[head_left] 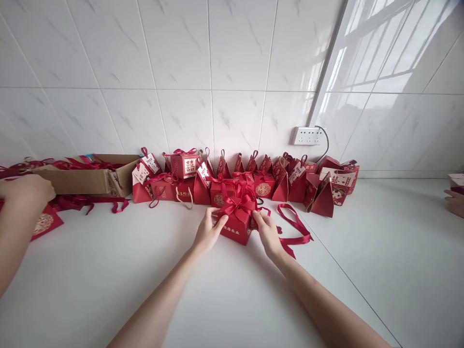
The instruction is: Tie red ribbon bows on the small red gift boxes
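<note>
A red gift box (234, 230) with gold lettering on its front sits in the middle of the white table, a red ribbon bow (239, 207) tied on its top. My left hand (208, 229) is closed on the box's left side, thumb on the front face. At the right side, my right hand (267, 230) grips the same box close to the bow; its fingertips are partly hidden, so I cannot tell whether ribbon is also between them. Just right of that hand lies a loose red ribbon (297, 225) on the tabletop.
Along the tiled wall stand several red gift boxes (264, 186). An open cardboard carton (79, 181) of red ribbons is at the left, behind another person's arm (18, 217). A further person's hand (455, 200) shows at the right edge. A power strip (306, 136) is on the wall.
</note>
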Demonstrator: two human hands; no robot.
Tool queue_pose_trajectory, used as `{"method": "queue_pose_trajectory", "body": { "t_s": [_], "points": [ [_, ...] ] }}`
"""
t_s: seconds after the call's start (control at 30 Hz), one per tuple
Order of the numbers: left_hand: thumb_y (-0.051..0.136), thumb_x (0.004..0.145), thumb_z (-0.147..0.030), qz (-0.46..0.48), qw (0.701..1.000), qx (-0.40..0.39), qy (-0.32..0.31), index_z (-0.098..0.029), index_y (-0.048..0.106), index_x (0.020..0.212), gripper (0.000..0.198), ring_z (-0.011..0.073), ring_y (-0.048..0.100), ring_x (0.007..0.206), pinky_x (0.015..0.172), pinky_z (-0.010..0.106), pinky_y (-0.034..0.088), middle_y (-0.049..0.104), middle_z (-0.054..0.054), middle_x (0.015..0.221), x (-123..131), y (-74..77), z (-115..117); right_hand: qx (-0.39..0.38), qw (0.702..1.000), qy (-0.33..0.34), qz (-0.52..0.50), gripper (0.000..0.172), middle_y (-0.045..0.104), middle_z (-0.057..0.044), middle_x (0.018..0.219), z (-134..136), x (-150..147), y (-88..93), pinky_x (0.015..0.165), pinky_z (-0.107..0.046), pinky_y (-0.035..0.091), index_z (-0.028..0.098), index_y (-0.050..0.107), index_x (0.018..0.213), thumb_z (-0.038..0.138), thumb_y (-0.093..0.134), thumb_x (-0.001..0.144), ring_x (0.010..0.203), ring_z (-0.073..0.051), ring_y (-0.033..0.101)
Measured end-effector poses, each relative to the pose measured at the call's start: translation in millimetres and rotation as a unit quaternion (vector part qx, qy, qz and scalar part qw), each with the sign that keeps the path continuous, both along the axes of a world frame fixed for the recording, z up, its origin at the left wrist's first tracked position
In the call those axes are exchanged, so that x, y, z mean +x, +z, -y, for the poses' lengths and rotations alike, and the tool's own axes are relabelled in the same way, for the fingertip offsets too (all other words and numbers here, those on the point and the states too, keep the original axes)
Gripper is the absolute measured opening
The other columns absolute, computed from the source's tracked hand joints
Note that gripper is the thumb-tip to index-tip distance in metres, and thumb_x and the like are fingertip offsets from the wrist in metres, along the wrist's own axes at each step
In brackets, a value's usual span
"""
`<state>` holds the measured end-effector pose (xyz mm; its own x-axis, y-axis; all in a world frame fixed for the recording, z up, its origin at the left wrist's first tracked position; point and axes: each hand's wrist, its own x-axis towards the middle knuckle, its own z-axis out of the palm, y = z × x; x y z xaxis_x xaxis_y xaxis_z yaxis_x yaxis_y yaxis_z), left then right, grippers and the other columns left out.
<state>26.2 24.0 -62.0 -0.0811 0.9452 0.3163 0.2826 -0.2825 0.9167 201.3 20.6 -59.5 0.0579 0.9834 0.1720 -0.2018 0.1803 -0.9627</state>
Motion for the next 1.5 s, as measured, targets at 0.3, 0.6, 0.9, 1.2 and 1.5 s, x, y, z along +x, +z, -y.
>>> {"method": "queue_pose_trajectory", "body": {
  "t_s": [0.3, 0.6, 0.9, 1.2, 1.5],
  "points": [
    [0.061, 0.072, -0.048, 0.013, 0.999, 0.034, -0.011, -0.019, 0.050, 0.062, 0.032, 0.0101, 0.045, 0.053, 0.053, 0.023, 0.041, 0.050, -0.002, 0.066, -1, 9.7, 3, -0.035, 0.996, -0.013, -0.078, 0.036, 0.044, 0.002, 0.057, -6, 10, 4.6, 0.054, -0.027, 0.046, 0.020, 0.044, 0.055, 0.047, 0.065, 0.065, 0.054, -0.012, 0.043],
    [0.056, 0.074, -0.041, 0.065, 0.994, 0.042, 0.075, -0.020, 0.049, 0.062, 0.025, 0.0129, 0.049, 0.054, 0.056, 0.024, 0.040, 0.048, -0.004, 0.054, -12, 9.2, -4, -0.015, 0.991, -0.052, -0.125, 0.030, 0.040, 0.003, 0.055, -9, 18, 9.9, 0.051, -0.027, 0.043, 0.021, 0.039, 0.054, 0.038, 0.060, 0.066, 0.051, -0.011, 0.041],
    [0.061, 0.069, -0.041, 0.140, 0.980, 0.042, 0.132, -0.020, 0.049, 0.062, 0.026, 0.0160, 0.060, 0.064, 0.063, 0.026, 0.045, 0.058, 0.000, 0.058, -21, 7.1, -12, 0.012, 0.984, -0.113, -0.137, 0.030, 0.038, 0.005, 0.055, -23, 39, 3.4, 0.056, -0.031, 0.044, 0.022, 0.033, 0.059, 0.036, 0.056, 0.072, 0.050, -0.012, 0.043],
    [0.058, 0.063, -0.040, 0.269, 0.937, 0.007, 0.223, -0.018, 0.048, 0.066, 0.025, 0.0093, 0.054, 0.052, 0.053, 0.024, 0.044, 0.059, 0.000, 0.069, -38, 7.0, -22, -0.004, 0.967, -0.170, -0.190, 0.025, 0.036, 0.007, 0.050, -37, 61, -9.3, 0.048, -0.029, 0.041, 0.022, 0.031, 0.059, 0.034, 0.052, 0.065, 0.044, -0.011, 0.039],
    [0.054, 0.068, -0.030, 0.374, 0.891, -0.014, 0.257, -0.018, 0.046, 0.067, 0.015, 0.0092, 0.056, 0.050, 0.054, 0.023, 0.044, 0.055, -0.004, 0.060, -43, 12.4, -22, -0.010, 0.941, -0.193, -0.277, 0.024, 0.038, 0.007, 0.050, -38, 69, -1.4, 0.052, -0.026, 0.048, 0.022, 0.032, 0.057, 0.025, 0.056, 0.062, 0.045, -0.009, 0.043]
  ]
}}
